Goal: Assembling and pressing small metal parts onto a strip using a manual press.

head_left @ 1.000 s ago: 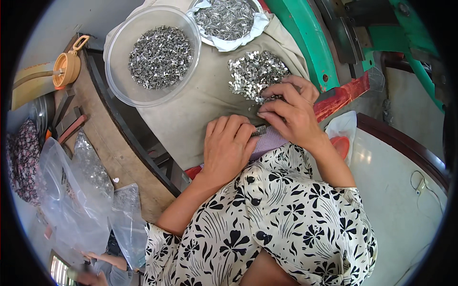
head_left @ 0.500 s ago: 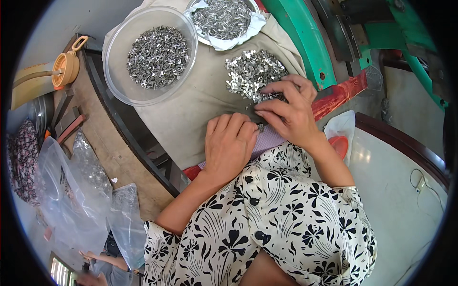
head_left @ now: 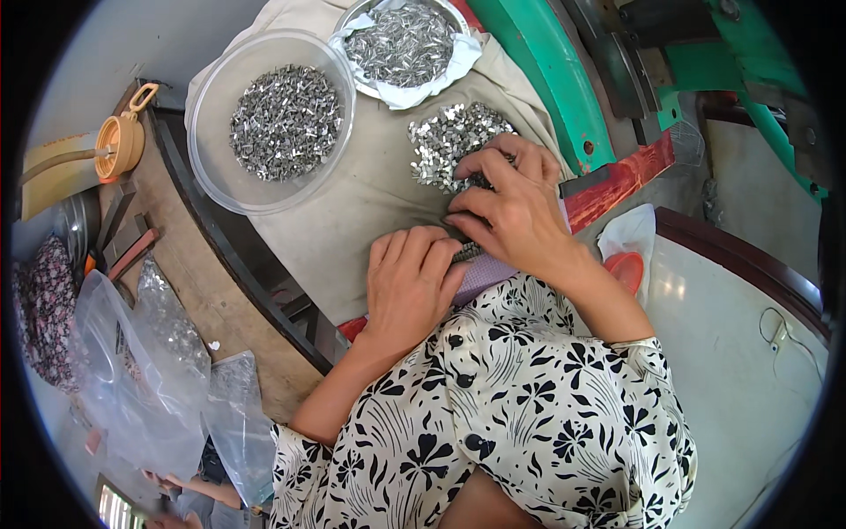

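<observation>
We had flat, silvery metal pieces (head_left: 445, 144) left heaped. Our left hand (head_left: 408, 275) and right hand (head_left: 514, 207) curled just apart, grips unclear.

Open cloth (head_left: 357, 189), bowl (head_left: 264, 197) left, pile (head_left: 451, 134) right

We see an evenly bright scene, with soft shadow beside the right hand (head_left: 520, 212). Light glints off the heap of metal pieces (head_left: 438, 148), and small glare spots mark the pale surface (head_left: 714, 370) at right. A window (head_left: 115, 510) at lower left looks washed out. Fisheye distortion bows the desk (head_left: 211, 282), black swallows the corners, and we find the far person (head_left: 211, 509) indistinct.
</observation>
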Motion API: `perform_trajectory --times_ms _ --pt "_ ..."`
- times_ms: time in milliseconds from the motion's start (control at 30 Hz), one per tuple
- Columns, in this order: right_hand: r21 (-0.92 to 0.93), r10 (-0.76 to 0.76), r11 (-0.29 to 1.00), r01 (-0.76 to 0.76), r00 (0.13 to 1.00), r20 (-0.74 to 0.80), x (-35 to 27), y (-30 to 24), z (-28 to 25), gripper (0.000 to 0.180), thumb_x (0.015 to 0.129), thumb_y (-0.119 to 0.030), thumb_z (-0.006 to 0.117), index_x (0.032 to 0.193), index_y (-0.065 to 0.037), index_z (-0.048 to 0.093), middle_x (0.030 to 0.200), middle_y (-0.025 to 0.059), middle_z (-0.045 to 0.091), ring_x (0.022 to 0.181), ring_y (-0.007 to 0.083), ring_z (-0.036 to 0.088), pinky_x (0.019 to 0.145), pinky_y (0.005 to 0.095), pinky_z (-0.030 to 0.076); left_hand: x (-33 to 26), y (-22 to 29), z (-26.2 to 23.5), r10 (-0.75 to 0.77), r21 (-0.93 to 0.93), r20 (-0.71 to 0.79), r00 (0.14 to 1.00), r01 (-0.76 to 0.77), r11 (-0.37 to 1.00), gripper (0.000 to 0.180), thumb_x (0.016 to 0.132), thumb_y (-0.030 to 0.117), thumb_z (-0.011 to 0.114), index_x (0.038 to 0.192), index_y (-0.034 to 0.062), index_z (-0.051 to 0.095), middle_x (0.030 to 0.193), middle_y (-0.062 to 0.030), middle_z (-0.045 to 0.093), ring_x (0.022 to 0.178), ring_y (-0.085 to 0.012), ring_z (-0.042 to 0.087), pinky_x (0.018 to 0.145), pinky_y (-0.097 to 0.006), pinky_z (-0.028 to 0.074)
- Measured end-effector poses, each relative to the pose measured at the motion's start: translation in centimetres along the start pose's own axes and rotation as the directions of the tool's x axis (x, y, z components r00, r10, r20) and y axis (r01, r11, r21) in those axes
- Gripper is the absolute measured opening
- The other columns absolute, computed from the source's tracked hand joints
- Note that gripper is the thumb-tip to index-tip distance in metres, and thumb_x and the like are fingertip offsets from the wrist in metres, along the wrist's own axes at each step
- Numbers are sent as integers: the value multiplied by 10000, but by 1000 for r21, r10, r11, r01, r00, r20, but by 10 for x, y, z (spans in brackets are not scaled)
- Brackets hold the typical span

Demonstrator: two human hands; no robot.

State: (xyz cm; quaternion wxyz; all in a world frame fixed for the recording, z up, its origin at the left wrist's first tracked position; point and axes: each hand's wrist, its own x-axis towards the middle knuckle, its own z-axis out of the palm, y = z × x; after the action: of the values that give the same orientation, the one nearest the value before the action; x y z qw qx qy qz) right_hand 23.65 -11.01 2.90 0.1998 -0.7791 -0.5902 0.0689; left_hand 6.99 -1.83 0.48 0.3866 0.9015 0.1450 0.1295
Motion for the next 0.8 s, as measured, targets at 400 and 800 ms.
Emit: perform_trajectory --times_ms 400,800 --pt "95 33 995 -27 998 -62 -11 11 3 182 671 -125 800 845 -145 749 1167 -2 634 1169 301 482 988 444 323 17 7 10 101 82 15 995 -102 991 146 788 133 713 896 74 636 930 -37 590 872 -234 573 820 -377 421" --pt "153 42 988 -35 998 -49 -56 8 -11 186 654 -169 822 825 -181 748 1154 12 627 1124 311 473 992 437 328 6 5 -2 30 54 53 998 -33 998 327 775 188 773 1038 76 616 1034 -71 605 941 -271 586 845 -404 410"
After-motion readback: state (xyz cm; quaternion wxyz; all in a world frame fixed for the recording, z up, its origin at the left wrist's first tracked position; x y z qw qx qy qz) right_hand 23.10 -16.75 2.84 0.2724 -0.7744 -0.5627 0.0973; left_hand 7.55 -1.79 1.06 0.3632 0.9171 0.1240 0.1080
